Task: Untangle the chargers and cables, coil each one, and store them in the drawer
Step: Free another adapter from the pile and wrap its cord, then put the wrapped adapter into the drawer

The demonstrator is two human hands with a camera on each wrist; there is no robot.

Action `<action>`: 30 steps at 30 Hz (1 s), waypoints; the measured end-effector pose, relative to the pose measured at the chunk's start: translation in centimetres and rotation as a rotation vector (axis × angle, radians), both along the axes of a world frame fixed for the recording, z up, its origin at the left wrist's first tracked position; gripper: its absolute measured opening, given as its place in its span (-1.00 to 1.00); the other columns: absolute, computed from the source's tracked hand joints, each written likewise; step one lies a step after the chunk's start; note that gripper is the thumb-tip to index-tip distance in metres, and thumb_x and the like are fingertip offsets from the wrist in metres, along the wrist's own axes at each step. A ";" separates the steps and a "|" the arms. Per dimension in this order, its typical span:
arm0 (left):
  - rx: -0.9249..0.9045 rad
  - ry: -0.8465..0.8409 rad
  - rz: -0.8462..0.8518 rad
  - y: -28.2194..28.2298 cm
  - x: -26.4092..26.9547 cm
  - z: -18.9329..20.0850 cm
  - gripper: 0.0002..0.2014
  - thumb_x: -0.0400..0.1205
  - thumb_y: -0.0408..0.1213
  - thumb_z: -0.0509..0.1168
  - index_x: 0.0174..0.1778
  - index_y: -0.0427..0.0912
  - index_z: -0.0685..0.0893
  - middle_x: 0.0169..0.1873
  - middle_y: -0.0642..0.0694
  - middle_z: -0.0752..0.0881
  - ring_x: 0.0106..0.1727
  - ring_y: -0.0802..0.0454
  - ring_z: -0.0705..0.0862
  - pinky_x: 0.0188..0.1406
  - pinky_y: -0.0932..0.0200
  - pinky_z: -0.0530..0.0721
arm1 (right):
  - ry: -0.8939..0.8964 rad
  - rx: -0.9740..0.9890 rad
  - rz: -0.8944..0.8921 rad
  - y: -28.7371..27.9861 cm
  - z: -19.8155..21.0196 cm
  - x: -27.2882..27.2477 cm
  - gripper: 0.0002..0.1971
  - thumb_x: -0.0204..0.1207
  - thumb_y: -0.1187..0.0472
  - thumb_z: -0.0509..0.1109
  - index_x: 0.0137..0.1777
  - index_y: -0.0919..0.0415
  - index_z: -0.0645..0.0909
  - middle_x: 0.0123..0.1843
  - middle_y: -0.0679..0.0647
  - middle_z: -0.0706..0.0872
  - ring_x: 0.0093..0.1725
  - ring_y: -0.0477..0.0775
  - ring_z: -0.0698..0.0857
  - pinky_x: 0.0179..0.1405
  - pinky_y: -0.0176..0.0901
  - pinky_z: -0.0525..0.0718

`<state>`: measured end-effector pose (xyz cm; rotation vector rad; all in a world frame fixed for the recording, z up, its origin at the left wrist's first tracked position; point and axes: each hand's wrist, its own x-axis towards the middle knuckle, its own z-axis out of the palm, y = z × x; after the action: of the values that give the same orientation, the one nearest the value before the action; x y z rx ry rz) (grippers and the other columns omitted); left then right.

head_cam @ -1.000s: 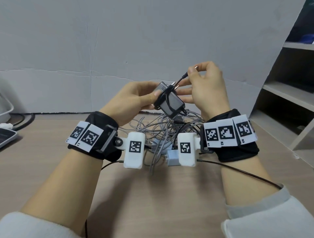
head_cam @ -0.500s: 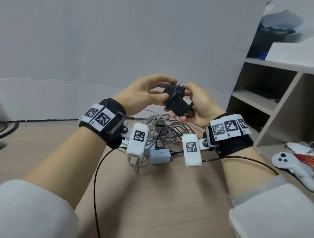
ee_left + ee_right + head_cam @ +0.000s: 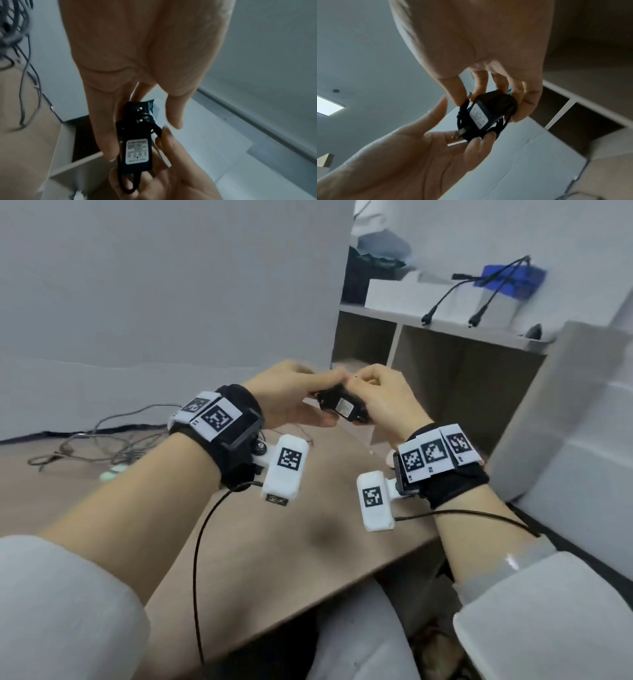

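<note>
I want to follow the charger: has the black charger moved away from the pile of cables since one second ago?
Yes. The black charger was held just above the grey cable pile; now both hands hold it well to the pile's right, toward the shelf unit.

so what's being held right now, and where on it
The black charger with its cable wound round it: right hand pinches its body, left hand supports the pronged end.

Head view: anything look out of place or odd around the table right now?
Nothing damaged or spilled. The black charger with its cord wound round it sits between both hands, left hand and right hand. A tangle of grey cables lies on the table, not yet coiled.
</note>
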<state>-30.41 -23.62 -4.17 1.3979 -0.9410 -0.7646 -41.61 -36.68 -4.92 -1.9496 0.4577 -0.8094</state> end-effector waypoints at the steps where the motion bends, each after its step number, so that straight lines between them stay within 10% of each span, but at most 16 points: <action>1: 0.003 -0.016 -0.017 -1.0 -1.3 -0.4 -0.62 0.71 -0.14 0.39 0.27 -0.39 0.72 0.22 -0.45 0.74 0.01 -0.29 0.76 0.12 -0.04 0.82 | 0.000 -0.001 -0.006 -0.7 -0.3 -1.8 -0.84 0.63 0.12 0.46 -0.07 0.20 0.62 -0.21 0.12 0.71 -0.27 0.03 0.73 -0.33 -0.05 0.69; 10: 0.078 -0.108 -0.239 -10.0 -12.0 -3.6 -0.41 0.63 -0.30 0.47 0.59 -0.23 0.48 0.21 -0.32 0.72 -0.01 -0.24 0.84 -0.13 -0.01 0.84 | 0.121 0.036 -0.076 -7.9 -2.5 -17.7 -0.84 0.62 0.18 0.51 -0.20 0.15 0.77 -0.16 0.22 0.79 -0.15 0.13 0.80 -0.21 0.04 0.80; 14: 0.084 -0.224 -0.317 -14.0 -16.7 -4.7 -0.54 0.58 -0.24 0.54 0.41 -0.17 0.67 0.15 -0.35 0.78 0.05 -0.24 0.82 0.16 -0.27 0.78 | 0.123 0.072 -0.174 -10.4 -3.7 -23.1 -0.94 0.55 0.22 0.56 -0.13 0.15 0.75 -0.07 0.21 0.78 -0.10 0.14 0.81 -0.07 0.35 0.83; 24: 0.035 -0.141 -0.384 -24.5 -25.0 -8.7 -0.57 0.63 -0.44 0.44 0.43 -0.25 0.61 0.04 -0.16 0.78 -0.02 -0.17 0.86 -0.02 -0.10 0.85 | 0.092 0.277 -0.568 -19.2 -7.1 -33.8 -0.87 0.57 0.27 0.51 0.02 0.34 0.71 0.01 0.22 0.79 0.01 0.12 0.83 0.02 0.03 0.85; 30: 0.212 -0.144 -0.577 -32.6 -27.2 -12.7 -0.70 0.62 -0.51 0.44 0.25 -0.21 0.69 0.09 -0.34 0.75 -0.03 -0.16 0.82 0.04 -0.07 0.83 | 0.627 0.358 -0.894 -26.3 -13.6 -39.1 -0.56 0.53 0.24 0.48 0.35 0.42 0.55 0.30 0.34 0.66 0.27 0.40 0.69 0.24 0.39 0.72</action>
<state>-57.62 -56.18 -16.89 1.3863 -1.4398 -1.2322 -80.75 -63.02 -18.57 -1.5843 1.7979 -0.5448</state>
